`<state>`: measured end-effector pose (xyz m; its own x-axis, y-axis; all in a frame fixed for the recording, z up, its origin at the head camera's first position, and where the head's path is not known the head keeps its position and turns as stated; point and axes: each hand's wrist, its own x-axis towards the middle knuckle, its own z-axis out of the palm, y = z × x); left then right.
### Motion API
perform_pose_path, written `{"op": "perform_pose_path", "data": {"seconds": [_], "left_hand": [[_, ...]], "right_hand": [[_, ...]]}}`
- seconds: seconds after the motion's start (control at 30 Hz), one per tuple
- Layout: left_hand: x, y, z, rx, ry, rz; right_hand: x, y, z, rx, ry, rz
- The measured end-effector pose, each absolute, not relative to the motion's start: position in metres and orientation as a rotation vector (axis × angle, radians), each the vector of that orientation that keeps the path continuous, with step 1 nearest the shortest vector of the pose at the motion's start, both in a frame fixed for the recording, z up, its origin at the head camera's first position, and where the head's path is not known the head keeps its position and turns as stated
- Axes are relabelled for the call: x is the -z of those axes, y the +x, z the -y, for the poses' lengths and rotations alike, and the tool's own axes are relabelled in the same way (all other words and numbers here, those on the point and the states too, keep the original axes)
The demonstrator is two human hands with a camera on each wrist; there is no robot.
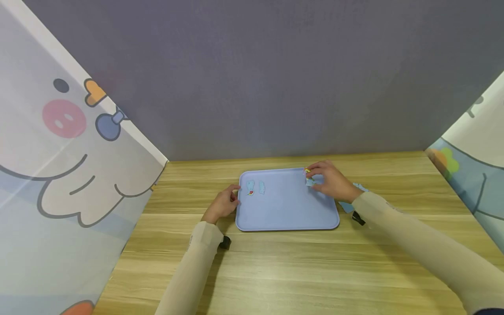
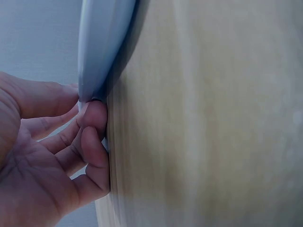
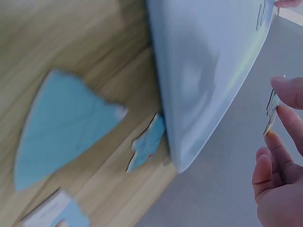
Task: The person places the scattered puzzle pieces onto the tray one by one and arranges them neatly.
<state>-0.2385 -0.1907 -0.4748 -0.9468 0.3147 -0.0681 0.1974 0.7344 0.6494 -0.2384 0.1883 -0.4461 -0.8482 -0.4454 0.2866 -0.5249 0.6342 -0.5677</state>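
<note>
A pale blue tray (image 1: 287, 199) lies on the wooden table. My left hand (image 1: 224, 202) is at its left side; in the left wrist view, thumb and curled fingers pinch the tray's rim (image 2: 102, 52). Over the tray's right part, my right hand (image 1: 332, 181) holds a small light-blue puzzle piece (image 1: 309, 181) with coloured markings. Seen from the right wrist, that thin piece (image 3: 272, 106) sits edge-on between thumb and fingertips, above the tray. Two flat puzzle pieces, one with a red and yellow patch (image 1: 250, 187) and a narrower one (image 1: 261, 187), lie in the tray's upper left.
Right of the tray, several blue pieces lie on the table, partly under my right forearm: a large curved-edge piece (image 3: 61, 127), a small one (image 3: 147, 144) against the tray and a white-and-blue one (image 3: 59, 210). A grey wall (image 1: 291, 78) stands behind; cartoon-printed panels (image 1: 71, 144) flank the table.
</note>
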Motion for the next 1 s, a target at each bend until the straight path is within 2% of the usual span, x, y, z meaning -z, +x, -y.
{"op": "perform_pose_path", "data": {"seconds": [1.0], "left_hand": [[0.473, -0.239, 0.191, -1.007, 0.376, -2.74]], "right_hand": [[0.464, -0.256, -0.106, -0.992, 0.878, 2.898]]}}
